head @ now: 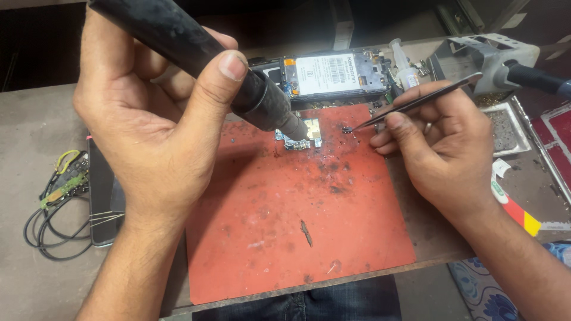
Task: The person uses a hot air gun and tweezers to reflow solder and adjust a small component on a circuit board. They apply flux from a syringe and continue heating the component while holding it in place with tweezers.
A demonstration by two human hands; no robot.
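Two hands: left (148, 119) grasps one hot-air wand (196, 56), right (434, 142) pinches tweezers (416, 102), perhaps holding one chip (347, 128).

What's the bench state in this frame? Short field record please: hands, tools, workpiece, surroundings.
left hand: left hand grips a black hot-air wand, nozzle angled down at the board
right hand: right hand holds metal tweezers, tips on a tiny dark component
workpiece: small circuit board on the red mat; component lies just right of it, apart
mat: scorched, dark stains
behind: opened phone beyond the mat
left side: cable bundle, dark flat device
right side: small tray, tool stand
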